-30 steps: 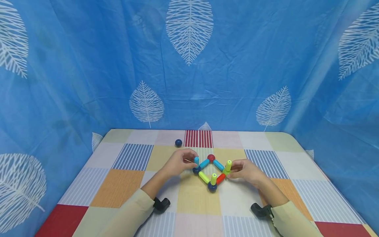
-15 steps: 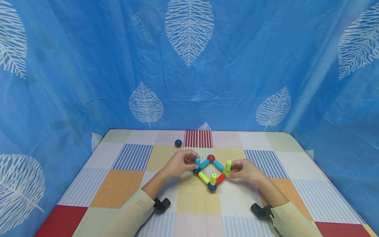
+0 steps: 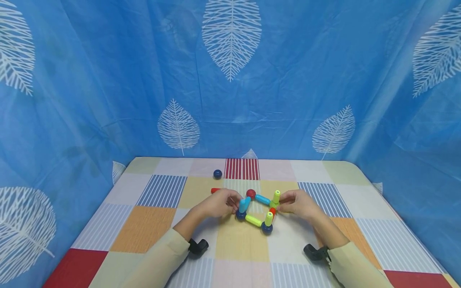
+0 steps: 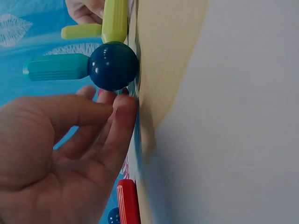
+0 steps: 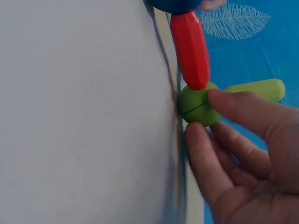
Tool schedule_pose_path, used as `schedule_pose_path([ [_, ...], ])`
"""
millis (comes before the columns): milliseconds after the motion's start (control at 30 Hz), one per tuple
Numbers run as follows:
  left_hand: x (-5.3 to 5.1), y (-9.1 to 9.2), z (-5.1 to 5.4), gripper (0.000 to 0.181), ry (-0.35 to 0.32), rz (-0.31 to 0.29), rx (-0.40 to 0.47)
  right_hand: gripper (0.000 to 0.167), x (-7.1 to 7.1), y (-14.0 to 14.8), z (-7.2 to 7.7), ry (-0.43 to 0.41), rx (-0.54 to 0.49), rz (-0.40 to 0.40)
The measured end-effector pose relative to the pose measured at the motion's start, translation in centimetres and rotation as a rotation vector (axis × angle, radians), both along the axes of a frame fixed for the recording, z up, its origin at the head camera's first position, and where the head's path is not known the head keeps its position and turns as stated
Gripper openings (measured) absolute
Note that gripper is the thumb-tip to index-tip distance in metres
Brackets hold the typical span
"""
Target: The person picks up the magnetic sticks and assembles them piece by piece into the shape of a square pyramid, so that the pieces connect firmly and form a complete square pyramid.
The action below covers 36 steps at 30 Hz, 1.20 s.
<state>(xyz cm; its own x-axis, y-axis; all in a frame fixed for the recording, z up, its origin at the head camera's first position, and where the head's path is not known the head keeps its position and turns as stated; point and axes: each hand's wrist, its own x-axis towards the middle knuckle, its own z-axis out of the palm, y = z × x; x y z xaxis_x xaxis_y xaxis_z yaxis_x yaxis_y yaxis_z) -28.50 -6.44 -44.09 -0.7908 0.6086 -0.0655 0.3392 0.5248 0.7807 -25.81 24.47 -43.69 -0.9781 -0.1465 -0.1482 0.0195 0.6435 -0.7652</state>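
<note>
Colored sticks and balls form a four-sided ring of magnetic-looking rods on the table. Its left corner is a dark blue ball (image 4: 113, 66) with a light blue stick (image 4: 58, 66) standing up. My left hand (image 3: 221, 203) is beside that ball, fingers loosely bent; whether its fingertips touch the ball is unclear. At the right corner, my right hand (image 3: 298, 205) pinches a green ball (image 5: 198, 103) between thumb and finger. An upright yellow-green stick (image 3: 276, 197) rises from it. A red stick (image 5: 190, 49) runs from it to the near dark blue ball (image 3: 267, 228).
The ring's far corner is a red ball (image 3: 251, 194). Behind the left hand lies a loose red stick (image 3: 215, 190). A loose dark blue ball (image 3: 217, 174) sits farther back. A blue curtain (image 3: 230, 120) hangs beyond the patchwork-covered table (image 3: 243, 248).
The ring has turned and skewed: its near corner has shifted right, its far red ball left. My left hand has lowered slightly toward me, and the loose red stick has come into view.
</note>
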Motion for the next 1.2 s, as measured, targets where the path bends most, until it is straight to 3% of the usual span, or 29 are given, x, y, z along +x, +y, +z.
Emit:
schedule_pose_path([
  [100,-0.4,0.5,0.0,0.027,0.043,0.052,-0.031,0.018,0.8,-0.4,0.7,-0.014,0.062,0.018],
  [200,-0.9,1.3,0.0,0.027,0.086,0.093,-0.035,0.020,1.9,-1.2,1.2,-0.045,0.076,0.108],
  [333,-1.6,2.6,0.0,0.036,0.082,0.100,-0.043,0.031,3.4,-2.6,1.4,-0.089,0.006,0.243],
  [433,-2.0,3.3,0.0,0.042,0.035,0.079,-0.056,0.043,4.3,-3.7,1.3,-0.079,0.002,0.254],
  [600,-2.3,3.6,0.0,0.041,0.007,0.059,-0.075,0.051,5.0,-4.9,0.9,0.015,0.091,0.204],
  [733,-2.3,3.1,-0.1,0.040,0.039,0.073,-0.075,0.051,4.7,-4.5,0.7,0.002,0.075,0.167],
  [933,-2.1,1.8,-0.1,0.035,0.092,0.119,-0.108,0.043,3.0,-2.2,0.5,-0.011,0.021,0.146],
  [1200,-1.2,0.2,0.1,0.023,0.008,0.114,-0.073,0.036,0.7,-0.2,-0.6,-0.008,-0.073,0.101],
])
